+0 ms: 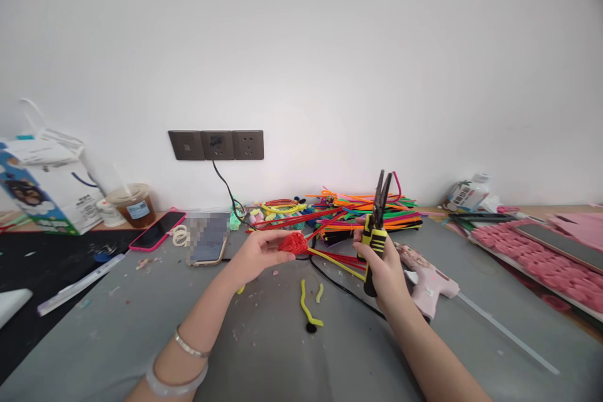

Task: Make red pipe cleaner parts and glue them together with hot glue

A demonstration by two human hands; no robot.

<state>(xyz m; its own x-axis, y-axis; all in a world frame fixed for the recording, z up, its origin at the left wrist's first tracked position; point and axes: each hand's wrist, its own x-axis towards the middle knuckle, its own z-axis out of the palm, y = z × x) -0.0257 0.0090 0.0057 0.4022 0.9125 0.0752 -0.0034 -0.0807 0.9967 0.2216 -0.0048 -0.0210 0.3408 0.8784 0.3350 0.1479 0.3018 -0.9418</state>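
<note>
Between the fingers and thumb of my left hand [261, 254] is a small red fuzzy bundle, seemingly bent from pipe cleaners [294, 243]. My right hand [387, 267] grips yellow-and-black pliers [375, 235], jaws pointing up. Those jaws look slightly parted, with nothing between them that I can make out. Below the hands, a bent yellow pipe cleaner piece [308, 308] and a shorter yellow scrap [320, 293] lie on the grey mat [268, 352]. A black round piece [311, 328] touches the longer one's lower end.
Behind my hands lies a heap of coloured pipe cleaners [405, 220]. A pink glue gun [431, 289] with a long glue stick rests beside my right forearm. Phones [160, 230] and a drink cup [136, 206] stand left; a pink keyboard [532, 257] sits right. A black cord crosses the mat.
</note>
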